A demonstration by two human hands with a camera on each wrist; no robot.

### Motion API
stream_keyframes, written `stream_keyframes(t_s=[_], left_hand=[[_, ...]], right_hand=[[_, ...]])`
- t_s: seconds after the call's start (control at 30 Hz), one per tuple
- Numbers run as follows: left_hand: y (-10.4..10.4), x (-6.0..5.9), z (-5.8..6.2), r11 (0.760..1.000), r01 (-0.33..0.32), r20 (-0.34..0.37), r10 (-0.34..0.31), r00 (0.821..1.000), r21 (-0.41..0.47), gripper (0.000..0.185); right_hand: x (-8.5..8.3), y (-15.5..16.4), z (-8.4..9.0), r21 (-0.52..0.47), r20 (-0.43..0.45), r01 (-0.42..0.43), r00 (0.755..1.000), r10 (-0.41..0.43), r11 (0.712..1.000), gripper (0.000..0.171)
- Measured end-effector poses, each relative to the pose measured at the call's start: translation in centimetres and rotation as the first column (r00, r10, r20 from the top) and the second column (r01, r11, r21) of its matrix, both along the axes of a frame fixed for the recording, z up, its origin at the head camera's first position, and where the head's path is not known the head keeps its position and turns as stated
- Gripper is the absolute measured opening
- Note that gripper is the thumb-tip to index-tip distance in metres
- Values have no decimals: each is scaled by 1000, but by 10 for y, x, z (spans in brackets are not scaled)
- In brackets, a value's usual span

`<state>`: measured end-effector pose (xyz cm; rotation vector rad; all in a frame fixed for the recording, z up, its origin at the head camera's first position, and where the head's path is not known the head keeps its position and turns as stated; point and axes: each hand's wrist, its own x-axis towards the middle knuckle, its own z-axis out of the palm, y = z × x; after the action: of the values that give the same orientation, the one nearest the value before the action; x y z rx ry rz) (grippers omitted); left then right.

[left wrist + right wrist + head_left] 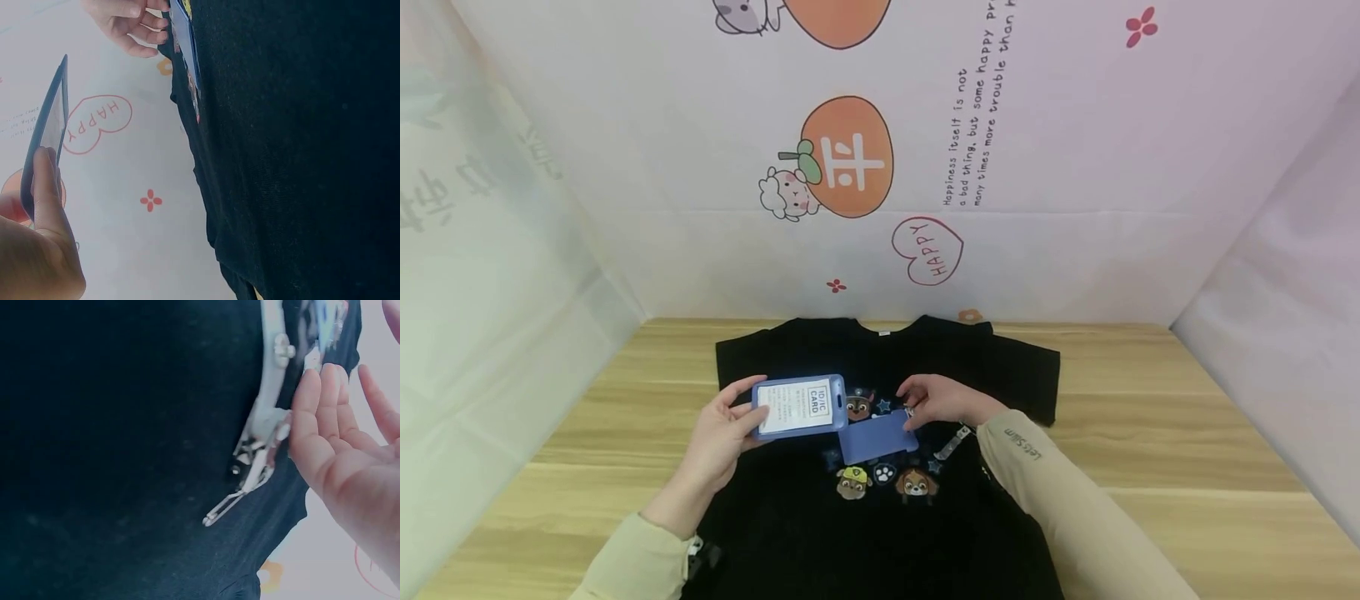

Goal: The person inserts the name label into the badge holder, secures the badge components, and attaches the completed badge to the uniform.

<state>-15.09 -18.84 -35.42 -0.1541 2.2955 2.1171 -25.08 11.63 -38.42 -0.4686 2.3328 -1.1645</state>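
My left hand [718, 437] holds a blue-framed ID card holder [837, 400] above a black T-shirt [790, 533], thumb on its front and fingers behind. A white card [786, 408] printed "ID/IC CARD" shows inside it. A second flat blue piece [876, 439], plain on its visible face, lies over the shirt's cartoon print. My right hand [947, 400] is at that piece's right end, fingers loosely extended; the right wrist view shows them beside a pale strap [270, 369] with a metal clip [253, 465]. Whether its fingertips touch the blue piece is hard to tell.
The T-shirt is spread on a wood-grain table [1150, 450], its collar toward the back. Behind the table hangs a white printed cloth backdrop [1075, 167], with pale cloth sides [1285, 250] to left and right.
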Motion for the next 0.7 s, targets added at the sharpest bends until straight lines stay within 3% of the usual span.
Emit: stream_keyframes(t_s=[0.27,0.7], left_hand=[[1,1,0,1000,9,1,-9,1000,10,45],[3,3,-1,1000,26,0,-26,1000,5,46]], right_hand=[[3,-5,-1,121,-77,-44,996,53,992,54],[9,-15,-6,234,-139,-39,988,73,971,60]])
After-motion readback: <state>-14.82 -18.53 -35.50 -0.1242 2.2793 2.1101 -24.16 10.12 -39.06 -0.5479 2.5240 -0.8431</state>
